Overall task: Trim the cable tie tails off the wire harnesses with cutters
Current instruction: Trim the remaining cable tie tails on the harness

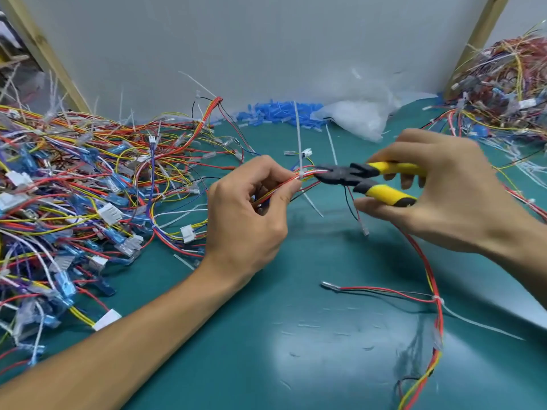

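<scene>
Red-and-yellow harness (307,176) (white tail (299,137) upright) against yellow-handled cutters (349,176).

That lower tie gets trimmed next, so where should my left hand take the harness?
Put the grip on the harness just below the lower tie, coming from the left: its tail sticks out rightward, leaving that side free for the cutters.

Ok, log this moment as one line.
step: trimming | left hand: pinches harness | right hand: holds cutters, tip at cable tie | tail: uncut
</scene>
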Demonstrator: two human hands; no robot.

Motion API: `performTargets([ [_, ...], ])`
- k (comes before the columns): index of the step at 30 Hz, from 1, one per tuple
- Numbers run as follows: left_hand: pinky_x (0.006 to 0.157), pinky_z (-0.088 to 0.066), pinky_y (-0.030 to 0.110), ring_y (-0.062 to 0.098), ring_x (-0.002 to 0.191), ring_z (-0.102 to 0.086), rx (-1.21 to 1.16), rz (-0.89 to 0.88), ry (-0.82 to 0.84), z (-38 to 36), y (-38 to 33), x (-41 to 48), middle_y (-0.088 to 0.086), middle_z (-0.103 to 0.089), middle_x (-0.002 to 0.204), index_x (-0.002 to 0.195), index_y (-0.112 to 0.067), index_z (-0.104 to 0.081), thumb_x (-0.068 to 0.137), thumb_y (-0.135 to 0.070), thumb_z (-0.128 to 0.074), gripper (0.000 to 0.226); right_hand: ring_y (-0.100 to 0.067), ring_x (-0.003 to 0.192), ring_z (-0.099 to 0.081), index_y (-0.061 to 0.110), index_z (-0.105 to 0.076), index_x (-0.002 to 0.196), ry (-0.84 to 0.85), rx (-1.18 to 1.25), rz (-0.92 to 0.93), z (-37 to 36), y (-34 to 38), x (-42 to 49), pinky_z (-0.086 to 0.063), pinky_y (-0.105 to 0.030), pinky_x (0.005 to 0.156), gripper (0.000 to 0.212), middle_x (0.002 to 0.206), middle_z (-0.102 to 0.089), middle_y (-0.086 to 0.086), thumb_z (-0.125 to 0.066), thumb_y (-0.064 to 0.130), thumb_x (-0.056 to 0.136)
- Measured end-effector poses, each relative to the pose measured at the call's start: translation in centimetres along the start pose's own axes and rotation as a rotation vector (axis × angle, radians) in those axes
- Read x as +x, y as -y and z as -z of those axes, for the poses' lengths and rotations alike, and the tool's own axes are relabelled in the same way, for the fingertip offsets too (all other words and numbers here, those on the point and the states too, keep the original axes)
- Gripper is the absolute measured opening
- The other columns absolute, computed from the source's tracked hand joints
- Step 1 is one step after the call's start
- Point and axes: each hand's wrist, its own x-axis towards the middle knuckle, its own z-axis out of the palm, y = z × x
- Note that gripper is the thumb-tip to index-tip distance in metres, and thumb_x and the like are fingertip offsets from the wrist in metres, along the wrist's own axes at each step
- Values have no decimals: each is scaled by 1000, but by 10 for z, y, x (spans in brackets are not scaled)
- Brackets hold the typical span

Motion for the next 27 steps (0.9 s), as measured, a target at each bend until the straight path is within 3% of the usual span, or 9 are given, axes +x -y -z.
performTargets([
  [5,55,-48,44,32,62,-60,13,-32,3,0,1,-1,2,-68,71,81,-12,-70,89,-13,-76,10,-10,79,-62,32,-73,105,-6,68,2,-14,0,-4,-48,-28,68,41,92,-61,12,-76,64,78],
  [10,55,-47,39,23,62,-61,54,-83,7,0,0,-1,-2,-69,72,80,-11,-70,87,-9,-77,11,-16,78,-62,30,-73,106,-22,47,29,-11,3,-3,-51,-39,68,40,91,-61,9,-76,60,80],
  [14,57,-47,36,19,65,-62,65,-81,-14,-1,1,-1,-3,-70,75,81,-11,-71,88,-12,-78,9,-11,66,-53,28,-68,89,-20,-56,51,-1,4,-1,-49,-40,58,29,77,-56,11,-72,56,83],
  [18,58,-49,37,19,67,-64,70,-77,-7,-1,1,-1,-4,-71,76,82,-12,-72,89,-12,-77,9,-10,63,-48,28,-59,83,-23,-132,50,4,6,-1,-45,-38,56,33,74,-53,9,-71,59,82],
  [22,58,-47,30,12,66,-61,104,-102,0,-1,2,-1,-5,-69,74,81,-11,-71,88,-9,-78,10,-8,65,-50,27,-63,83,16,-88,42,2,7,-3,-44,-38,57,30,74,-54,10,-79,51,82],
  [27,59,-40,19,6,63,-55,117,-90,11,-1,-1,0,-6,-66,72,80,-11,-71,87,-8,-79,11,-19,62,-55,26,-66,79,8,-97,51,2,7,-2,-48,-38,55,25,68,-56,9,-70,50,79],
])
